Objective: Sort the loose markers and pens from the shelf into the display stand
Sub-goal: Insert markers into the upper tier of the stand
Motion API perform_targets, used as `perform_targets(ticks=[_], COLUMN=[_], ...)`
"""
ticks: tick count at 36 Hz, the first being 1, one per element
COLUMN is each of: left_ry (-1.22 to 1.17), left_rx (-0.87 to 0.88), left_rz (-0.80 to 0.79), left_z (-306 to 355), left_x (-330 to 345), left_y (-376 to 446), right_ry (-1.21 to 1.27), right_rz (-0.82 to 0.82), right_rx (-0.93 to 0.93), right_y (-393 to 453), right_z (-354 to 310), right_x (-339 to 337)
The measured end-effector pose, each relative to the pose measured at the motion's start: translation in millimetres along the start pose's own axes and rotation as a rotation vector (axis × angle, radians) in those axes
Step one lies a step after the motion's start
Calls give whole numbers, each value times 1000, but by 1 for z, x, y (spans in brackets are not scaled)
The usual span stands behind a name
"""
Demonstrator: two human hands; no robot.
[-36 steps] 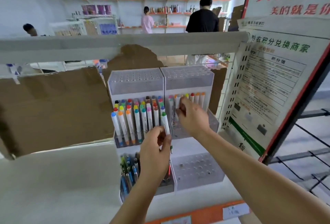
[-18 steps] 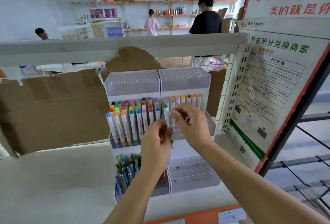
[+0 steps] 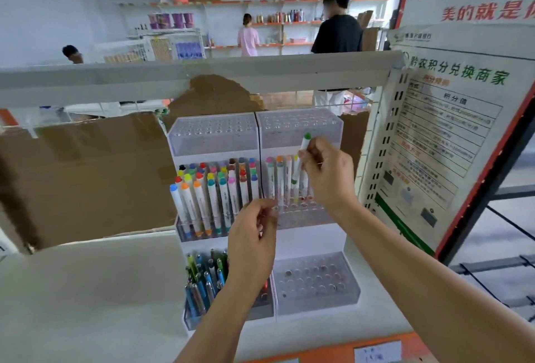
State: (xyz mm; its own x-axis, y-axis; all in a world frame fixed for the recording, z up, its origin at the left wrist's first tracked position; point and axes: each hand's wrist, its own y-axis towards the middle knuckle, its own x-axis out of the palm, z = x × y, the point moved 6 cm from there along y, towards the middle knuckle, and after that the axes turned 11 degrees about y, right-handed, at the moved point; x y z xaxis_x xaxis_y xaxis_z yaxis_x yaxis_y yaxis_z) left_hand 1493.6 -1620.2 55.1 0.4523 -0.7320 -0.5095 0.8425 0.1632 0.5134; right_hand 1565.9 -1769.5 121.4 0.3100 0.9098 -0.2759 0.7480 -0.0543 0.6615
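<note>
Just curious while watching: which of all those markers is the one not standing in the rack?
The green-capped marker, pinched in the right hand and raised above the right middle tray; every other marker stands in a slot.

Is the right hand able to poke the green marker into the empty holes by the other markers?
Probably yes. The right hand holds the green marker just above that rack, and nothing blocks the holes in front.
</note>
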Motion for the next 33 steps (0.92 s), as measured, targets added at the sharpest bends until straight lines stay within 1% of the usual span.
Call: perform_targets(ticks=[5,8,13,19,22,23,26,28,33], left_ry=[3,19,48,83,77,78,102,126,226], left_rx=[1,7,-13,-31,-49,-58,-80,-87,-156], left_rz=[14,23,23,29,36,36,34,39,16], left_z=[-5,-5,-7,-6,-5,-5,-8,-10,-17], left_x=[-3,-4,-5,-8,-12,-14,-20,-25,-38], left_y=[-1,-2,-4,-8,-12,-14,-20,-24,-39], right_ry=[-85,-157,-289,-418,-445,-450,-416,-387,-380], right_rz=[-84,-137,-222,-291,-326,-315,-195,-148,-178], right_rx=[-13,7,94,130,131,117,26,-11,-90], right_y=[-5,-9,-19,-17,-19,-20,-25,-29,-51], right_z=[6,12,24,22,20,20,14,9,-5], right_x=[15,22,30,31,30,29,19,14,18])
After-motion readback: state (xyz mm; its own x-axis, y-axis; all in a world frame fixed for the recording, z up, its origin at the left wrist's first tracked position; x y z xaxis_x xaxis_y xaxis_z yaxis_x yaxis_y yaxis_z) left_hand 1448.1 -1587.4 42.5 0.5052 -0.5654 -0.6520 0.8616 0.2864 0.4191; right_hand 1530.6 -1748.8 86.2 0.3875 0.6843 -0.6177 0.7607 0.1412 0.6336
